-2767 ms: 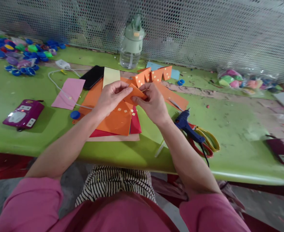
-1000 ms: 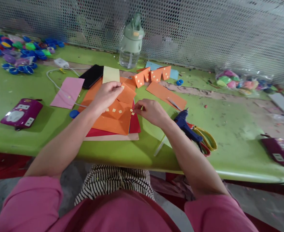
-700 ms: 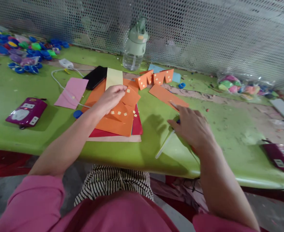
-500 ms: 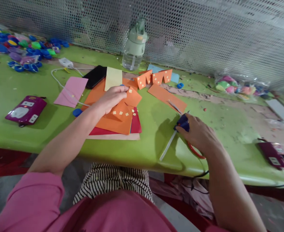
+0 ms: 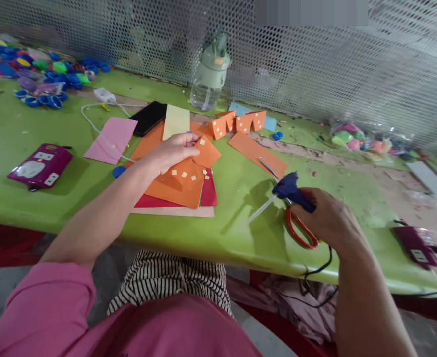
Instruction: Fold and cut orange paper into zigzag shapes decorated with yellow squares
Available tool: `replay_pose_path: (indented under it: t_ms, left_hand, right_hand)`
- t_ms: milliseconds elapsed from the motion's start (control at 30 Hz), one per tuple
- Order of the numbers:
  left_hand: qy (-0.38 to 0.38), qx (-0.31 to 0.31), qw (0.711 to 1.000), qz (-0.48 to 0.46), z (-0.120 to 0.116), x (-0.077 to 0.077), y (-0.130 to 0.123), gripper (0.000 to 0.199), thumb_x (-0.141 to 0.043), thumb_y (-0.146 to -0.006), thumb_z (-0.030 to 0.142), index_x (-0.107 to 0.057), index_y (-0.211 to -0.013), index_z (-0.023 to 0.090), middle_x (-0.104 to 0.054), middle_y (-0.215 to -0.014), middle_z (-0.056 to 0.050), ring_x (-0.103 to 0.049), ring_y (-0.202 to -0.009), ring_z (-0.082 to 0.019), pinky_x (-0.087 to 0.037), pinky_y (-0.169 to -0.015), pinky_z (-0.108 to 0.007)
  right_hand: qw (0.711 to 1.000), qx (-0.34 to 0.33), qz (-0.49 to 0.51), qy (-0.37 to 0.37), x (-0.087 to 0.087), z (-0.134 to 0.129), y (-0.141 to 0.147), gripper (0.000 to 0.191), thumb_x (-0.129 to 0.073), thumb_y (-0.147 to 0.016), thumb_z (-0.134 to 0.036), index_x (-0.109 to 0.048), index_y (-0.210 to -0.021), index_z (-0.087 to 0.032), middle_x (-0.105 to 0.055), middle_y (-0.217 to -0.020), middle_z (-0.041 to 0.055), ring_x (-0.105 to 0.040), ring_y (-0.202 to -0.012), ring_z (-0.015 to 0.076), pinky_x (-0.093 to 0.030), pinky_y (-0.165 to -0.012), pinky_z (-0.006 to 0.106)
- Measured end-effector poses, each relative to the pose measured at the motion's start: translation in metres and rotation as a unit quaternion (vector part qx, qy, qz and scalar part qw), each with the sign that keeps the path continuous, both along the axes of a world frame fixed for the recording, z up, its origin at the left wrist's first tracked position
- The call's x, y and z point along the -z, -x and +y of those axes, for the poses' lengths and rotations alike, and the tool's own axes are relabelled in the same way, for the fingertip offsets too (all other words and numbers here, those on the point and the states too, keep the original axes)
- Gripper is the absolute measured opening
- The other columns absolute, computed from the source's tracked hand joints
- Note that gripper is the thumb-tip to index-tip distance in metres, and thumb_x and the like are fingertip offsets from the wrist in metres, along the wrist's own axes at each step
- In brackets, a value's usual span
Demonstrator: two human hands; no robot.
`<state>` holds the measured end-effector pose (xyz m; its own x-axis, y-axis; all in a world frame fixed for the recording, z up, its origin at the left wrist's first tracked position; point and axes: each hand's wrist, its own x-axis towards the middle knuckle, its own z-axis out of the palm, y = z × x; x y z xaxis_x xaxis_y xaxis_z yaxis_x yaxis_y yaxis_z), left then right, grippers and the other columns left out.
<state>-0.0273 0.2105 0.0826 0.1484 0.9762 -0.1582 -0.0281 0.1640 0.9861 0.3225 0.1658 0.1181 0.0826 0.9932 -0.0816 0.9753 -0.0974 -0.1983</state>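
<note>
My right hand (image 5: pixel 328 218) is closed around the handle of a dark blue glue gun (image 5: pixel 294 192), a white glue stick jutting from its rear and a black cord trailing down. Beneath it on the table lie scissors (image 5: pixel 300 232) with red-orange handles. My left hand (image 5: pixel 175 152) pinches a folded orange paper piece (image 5: pixel 207 152) bearing small pale yellow squares. Under that hand is a stack of orange sheets (image 5: pixel 177 193), with red and pale sheets below. Several loose yellow squares (image 5: pixel 184 174) lie on the stack. Folded orange pieces with yellow squares (image 5: pixel 245 123) stand behind.
An orange strip (image 5: pixel 257 153) lies right of the stack. Farther back are a phone (image 5: pixel 149 119), a water bottle (image 5: pixel 211 74) and a perforated metal screen. Purple power sockets (image 5: pixel 41 166) sit at left and right. Colourful plastic parts (image 5: pixel 47 74) are heaped at far left.
My right hand has shifted its hold from the glue gun's body to its handle, and the gun is lifted and turned. My left hand stays on the orange paper piece.
</note>
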Motion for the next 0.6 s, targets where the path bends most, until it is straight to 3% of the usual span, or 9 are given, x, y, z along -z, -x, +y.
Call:
replay_pose_path:
  t_ms: [67,167,200,233,300,400,600]
  left_hand:
    - [0.017,0.001,1.000,0.021,-0.002,-0.003,0.001,0.029,-0.063,-0.078,0.009,-0.067,-0.105,0.019,-0.065,-0.075,0.002,-0.064,-0.071,-0.013,-0.052,-0.076,-0.028]
    - [-0.006,-0.010,0.998,0.058,-0.002,-0.002,0.004,0.027,-0.068,-0.079,0.013,-0.069,-0.105,0.019,-0.066,-0.081,0.002,-0.063,-0.078,-0.011,-0.049,-0.083,-0.026]
    - [-0.016,-0.009,0.998,0.067,-0.001,0.000,0.005,0.027,-0.069,-0.078,0.015,-0.070,-0.104,0.019,-0.068,-0.086,0.001,-0.063,-0.084,-0.011,-0.048,-0.087,-0.026]
    - [-0.022,-0.007,0.997,0.074,0.000,0.001,0.005,0.027,-0.070,-0.078,0.015,-0.071,-0.105,0.020,-0.070,-0.092,0.000,-0.064,-0.089,-0.012,-0.048,-0.089,-0.026]
    - [-0.024,-0.008,0.996,0.087,0.002,0.004,0.006,0.027,-0.068,-0.079,0.015,-0.072,-0.105,0.020,-0.072,-0.101,-0.002,-0.064,-0.097,-0.013,-0.047,-0.091,-0.025]
    - [-0.022,-0.011,0.993,0.113,0.004,0.006,0.005,0.029,-0.066,-0.080,0.015,-0.074,-0.107,0.021,-0.072,-0.101,-0.002,-0.065,-0.095,-0.013,-0.046,-0.089,-0.025]
    - [-0.010,-0.032,0.981,0.193,0.000,-0.004,0.000,0.035,-0.062,-0.083,0.013,-0.073,-0.115,0.021,-0.065,-0.081,0.001,-0.057,-0.073,-0.011,-0.042,-0.072,-0.023]
  right_hand:
    - [0.980,0.029,0.197,-0.026,-0.001,0.004,0.005,0.031,-0.063,-0.071,-0.036,-0.065,-0.099,-0.023,-0.073,-0.097,0.0117,-0.067,-0.090,0.0300,-0.050,-0.086,0.048]
    - [0.861,-0.004,0.508,-0.011,0.003,0.007,0.028,0.037,-0.067,-0.070,-0.046,-0.067,-0.096,-0.020,-0.072,-0.088,0.0066,-0.067,-0.076,0.0210,-0.056,-0.077,0.040]
    - [0.834,-0.023,0.551,0.001,0.005,0.008,0.039,0.038,-0.069,-0.071,-0.048,-0.068,-0.096,-0.019,-0.072,-0.087,0.0058,-0.067,-0.073,0.0188,-0.057,-0.074,0.037]
    - [0.828,-0.040,0.559,0.012,0.009,0.008,0.051,0.038,-0.072,-0.073,-0.049,-0.069,-0.097,-0.019,-0.071,-0.085,0.0046,-0.066,-0.070,0.0170,-0.057,-0.070,0.034]
    - [0.841,-0.099,0.531,0.029,0.016,0.008,0.074,0.039,-0.075,-0.075,-0.051,-0.069,-0.096,-0.020,-0.071,-0.083,0.0032,-0.066,-0.066,0.0149,-0.056,-0.067,0.031]
    - [0.860,-0.164,0.484,-0.003,0.029,0.009,0.097,0.042,-0.070,-0.081,-0.059,-0.068,-0.094,-0.019,-0.071,-0.078,0.0033,-0.064,-0.062,0.0144,-0.053,-0.061,0.029]
    - [0.903,-0.220,0.367,-0.043,0.044,0.002,0.102,0.045,-0.057,-0.089,-0.061,-0.068,-0.087,-0.017,-0.066,-0.069,0.0032,-0.060,-0.061,0.0157,-0.049,-0.058,0.030]
